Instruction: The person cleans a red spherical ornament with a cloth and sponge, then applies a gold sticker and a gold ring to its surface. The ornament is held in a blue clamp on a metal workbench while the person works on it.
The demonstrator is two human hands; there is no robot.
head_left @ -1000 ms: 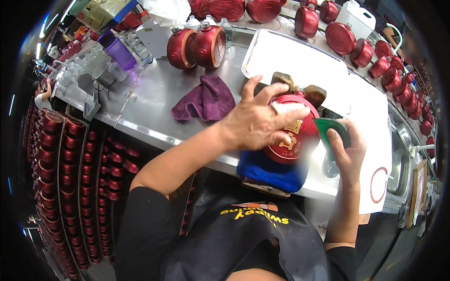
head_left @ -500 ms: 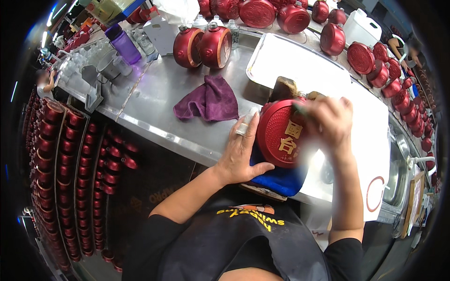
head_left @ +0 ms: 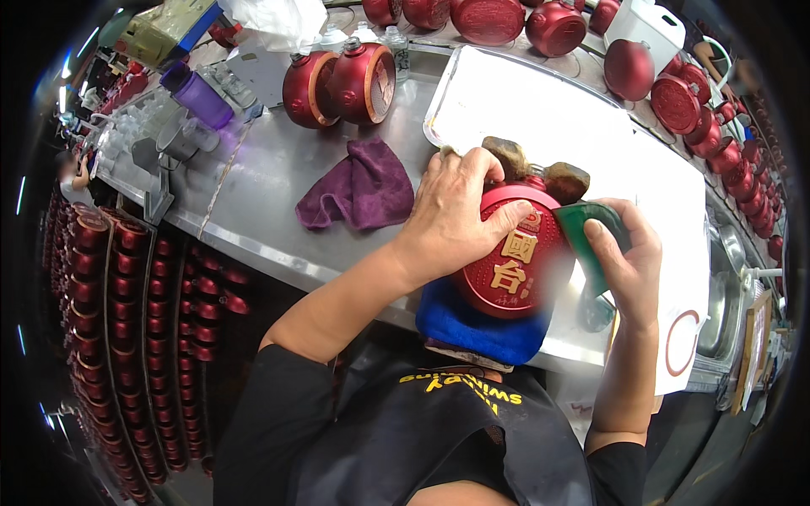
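Across the middle of the frame, a metal worktop is seen slanting from upper left toward lower right. At its near edge, a green card is gripped between the thumb and bent fingers of the right hand, just beside the right rim of a round red bottle. By the left hand, the bottle's upper left is partly covered; its thumb is laid over the raised gold characters and its other fingers are bent near the rim, but whether the bottle is gripped cannot be told. The bottle is set right of the frame's centre, its face turned up, over a blue cloth. Its neck is flanked by two brown blocks. Farther out, a purple cloth is left crumpled toward the left, and a white tray is placed above. Two brown-rimmed red bottles are stood at upper left of centre. Along the upper right, more red bottles are lined up; at lower left, red vessels are stacked in columns.
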